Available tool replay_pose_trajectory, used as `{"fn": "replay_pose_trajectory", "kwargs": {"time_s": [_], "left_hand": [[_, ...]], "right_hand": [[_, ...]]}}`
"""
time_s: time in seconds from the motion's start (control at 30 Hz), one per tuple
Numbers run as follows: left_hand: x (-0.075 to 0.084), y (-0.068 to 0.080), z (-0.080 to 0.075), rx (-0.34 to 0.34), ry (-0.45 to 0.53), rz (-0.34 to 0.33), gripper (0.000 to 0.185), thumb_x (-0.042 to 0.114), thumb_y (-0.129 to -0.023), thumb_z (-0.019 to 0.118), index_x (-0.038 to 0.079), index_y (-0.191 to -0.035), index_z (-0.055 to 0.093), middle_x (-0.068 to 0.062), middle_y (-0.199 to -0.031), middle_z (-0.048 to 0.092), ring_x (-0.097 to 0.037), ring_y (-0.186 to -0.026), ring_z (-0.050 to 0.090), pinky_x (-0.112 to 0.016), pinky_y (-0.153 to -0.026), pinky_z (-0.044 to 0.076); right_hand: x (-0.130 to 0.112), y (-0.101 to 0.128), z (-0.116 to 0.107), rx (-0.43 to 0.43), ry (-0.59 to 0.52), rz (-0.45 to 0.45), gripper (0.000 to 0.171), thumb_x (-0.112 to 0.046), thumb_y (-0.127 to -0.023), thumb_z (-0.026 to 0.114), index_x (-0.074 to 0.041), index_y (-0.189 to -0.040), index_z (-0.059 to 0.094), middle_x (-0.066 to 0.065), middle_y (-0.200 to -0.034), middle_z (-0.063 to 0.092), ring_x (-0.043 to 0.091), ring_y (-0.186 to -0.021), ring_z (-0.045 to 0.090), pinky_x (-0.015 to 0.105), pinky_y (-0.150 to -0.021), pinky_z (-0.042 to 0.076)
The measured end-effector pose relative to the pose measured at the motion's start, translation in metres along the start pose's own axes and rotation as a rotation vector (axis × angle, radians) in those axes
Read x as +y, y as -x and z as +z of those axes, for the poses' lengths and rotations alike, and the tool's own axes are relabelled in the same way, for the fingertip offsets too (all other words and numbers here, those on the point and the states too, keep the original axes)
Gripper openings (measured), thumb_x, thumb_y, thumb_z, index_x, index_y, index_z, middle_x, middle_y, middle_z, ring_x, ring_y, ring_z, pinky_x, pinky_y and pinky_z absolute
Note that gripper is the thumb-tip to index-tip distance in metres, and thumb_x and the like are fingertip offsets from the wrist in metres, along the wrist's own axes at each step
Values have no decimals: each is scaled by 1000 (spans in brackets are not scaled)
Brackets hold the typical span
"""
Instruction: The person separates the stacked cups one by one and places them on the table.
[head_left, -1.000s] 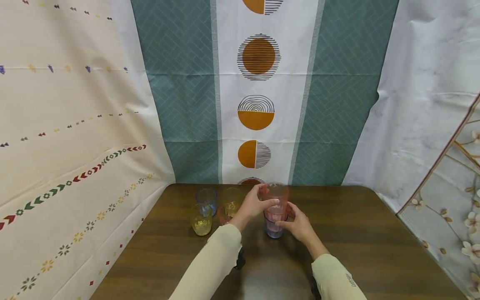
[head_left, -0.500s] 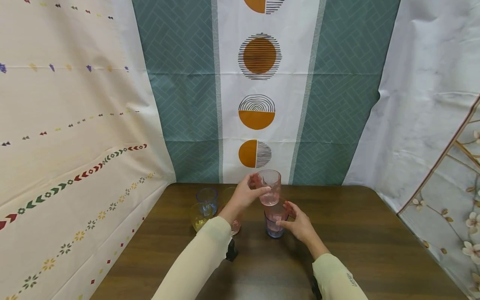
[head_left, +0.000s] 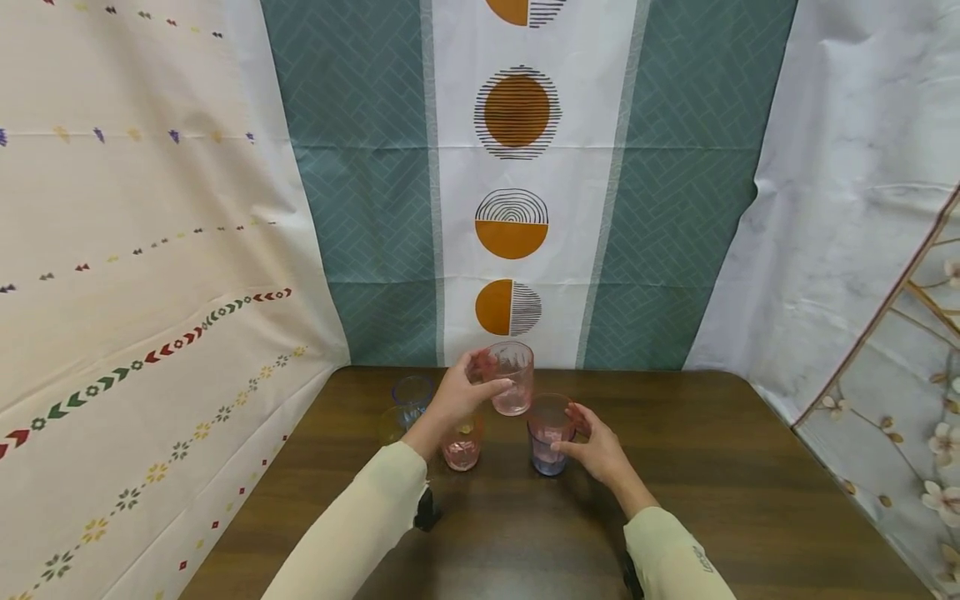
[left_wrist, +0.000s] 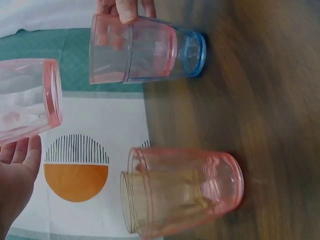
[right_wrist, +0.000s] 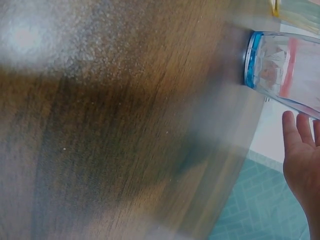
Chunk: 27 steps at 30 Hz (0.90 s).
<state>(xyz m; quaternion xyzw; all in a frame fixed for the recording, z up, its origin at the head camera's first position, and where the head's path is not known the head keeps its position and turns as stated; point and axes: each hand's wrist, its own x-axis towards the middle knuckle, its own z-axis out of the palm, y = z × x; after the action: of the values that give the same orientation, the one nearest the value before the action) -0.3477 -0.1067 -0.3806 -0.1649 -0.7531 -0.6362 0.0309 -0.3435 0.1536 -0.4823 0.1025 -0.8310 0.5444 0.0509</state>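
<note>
My left hand [head_left: 456, 398] grips a clear pink tumbler [head_left: 514, 392], held upright above the table, up and left of a stack. That stack is a second pink tumbler [left_wrist: 107, 50] nested in a blue tumbler [left_wrist: 196, 55], standing on the table. Around the stack's right side curl the thumb and fingers of my right hand [head_left: 597, 450], near the blue rim. Below my left hand stands a third pink tumbler [head_left: 461, 454], with a pale yellow tumbler [left_wrist: 130, 205] showing behind it in the left wrist view.
Left of my left forearm stand another blue tumbler [head_left: 412, 390] and a yellow tumbler [head_left: 392, 425], partly covered by the arm. Brown wood table [head_left: 720, 467] runs back to a patterned cloth backdrop [head_left: 517, 175].
My left hand has lifted a pink tumbler up out of the stack and carried it left. The right hand has stayed at the stack.
</note>
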Motion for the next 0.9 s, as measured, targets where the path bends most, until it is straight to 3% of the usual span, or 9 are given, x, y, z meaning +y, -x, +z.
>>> {"fn": "replay_pose_trajectory", "kwargs": {"time_s": [0.5, 0.73, 0.9], "left_hand": [[-11, 54, -41, 67, 2, -8, 72, 15, -83, 82, 5, -143, 43, -12, -136, 54, -27, -129, 49, -45, -108, 41], [-32, 81, -56, 54, -52, -21, 71, 10, -82, 81, -1, -141, 42, -16, -134, 56, -30, -128, 50, -48, -108, 38], [-46, 96, -55, 23, -57, -22, 70, 9, -82, 82, -6, -138, 42, -21, -132, 56, -35, -124, 52, -47, -104, 43]], "right_hand": [[-3, 2, 2, -5, -3, 9, 84, -18, -79, 85, -2, -148, 40, 18, -147, 49, 41, -133, 45, 54, -106, 39], [-2, 1, 2, -8, 1, 17, 83, -19, -79, 85, -2, -148, 40, 17, -147, 48, 40, -133, 45, 53, -107, 38], [-1, 2, 1, 5, -4, 21, 83, -19, -79, 85, -4, -148, 41, 16, -148, 48, 39, -134, 45, 54, -107, 39]]}}
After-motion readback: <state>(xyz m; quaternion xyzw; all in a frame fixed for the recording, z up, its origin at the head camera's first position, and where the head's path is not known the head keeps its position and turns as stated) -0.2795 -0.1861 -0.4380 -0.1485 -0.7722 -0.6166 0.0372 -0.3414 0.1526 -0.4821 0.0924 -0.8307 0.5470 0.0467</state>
